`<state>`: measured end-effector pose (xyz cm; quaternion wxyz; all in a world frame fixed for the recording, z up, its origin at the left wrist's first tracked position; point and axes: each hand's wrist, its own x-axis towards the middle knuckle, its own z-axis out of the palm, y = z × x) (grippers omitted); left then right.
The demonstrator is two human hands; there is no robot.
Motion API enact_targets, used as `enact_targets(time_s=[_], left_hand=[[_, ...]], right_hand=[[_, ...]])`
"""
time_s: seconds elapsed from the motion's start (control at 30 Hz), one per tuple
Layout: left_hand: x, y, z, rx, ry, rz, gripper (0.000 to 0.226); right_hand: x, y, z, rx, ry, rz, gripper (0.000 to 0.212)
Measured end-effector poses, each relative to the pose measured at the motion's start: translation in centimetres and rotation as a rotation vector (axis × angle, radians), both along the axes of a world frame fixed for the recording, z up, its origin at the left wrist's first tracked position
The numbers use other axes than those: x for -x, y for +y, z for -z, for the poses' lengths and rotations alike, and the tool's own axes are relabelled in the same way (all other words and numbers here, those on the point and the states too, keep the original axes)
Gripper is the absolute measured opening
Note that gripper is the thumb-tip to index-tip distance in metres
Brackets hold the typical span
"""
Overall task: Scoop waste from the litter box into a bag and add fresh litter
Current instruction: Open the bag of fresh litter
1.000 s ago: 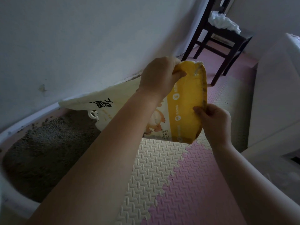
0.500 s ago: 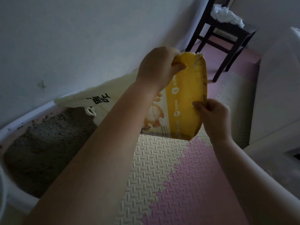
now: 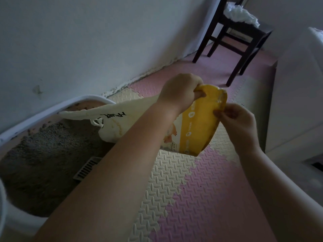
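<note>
Litter bag (image 3: 199,126) tipped, left hand (image 3: 180,91) and right hand (image 3: 236,124) pinching its yellow base.
Lift both evenly, holding its mouth over the litter box (image 3: 52,110) to their left.

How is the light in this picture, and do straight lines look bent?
Head view: dim, the litter box deep in shadow, the wall brighter; head view: the wide lens bows the box rim and wall base; no strong glare on the litter bag that left hand and right hand grip.

Pink-and-cream foam mat (image 3: 209,189) underfoot — dark chair (image 3: 251,30) bearing white cloth (image 3: 242,13) by the wall (image 3: 87,41).
</note>
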<state>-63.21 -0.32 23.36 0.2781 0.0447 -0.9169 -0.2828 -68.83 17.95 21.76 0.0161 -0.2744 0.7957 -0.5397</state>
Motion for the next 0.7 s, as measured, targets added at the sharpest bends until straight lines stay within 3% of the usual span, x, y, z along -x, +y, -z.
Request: enact_targets(time_s=[0.13,0.33,0.5,0.7], left_hand=[[0.6,1.2,0.6,0.033,-0.064,-0.002,0.021],[-0.4,-0.5,1.6,0.043,-0.217,-0.065,0.018],[-3.5,-4.0,2.4,0.061,-0.342,-0.124,0.018],[-6.5,-6.8,4.3,0.091,-0.394,-0.182,0.013]], right_hand=[[0.4,-0.2,-0.4,-0.008,0.205,0.013,0.011],[1.7,1.0,1.6,-0.087,0.207,0.111,0.009],[2.2,1.7,2.6,-0.178,0.178,0.140,0.026],[2.5,1.9,4.4,-0.383,0.251,0.174,0.011]])
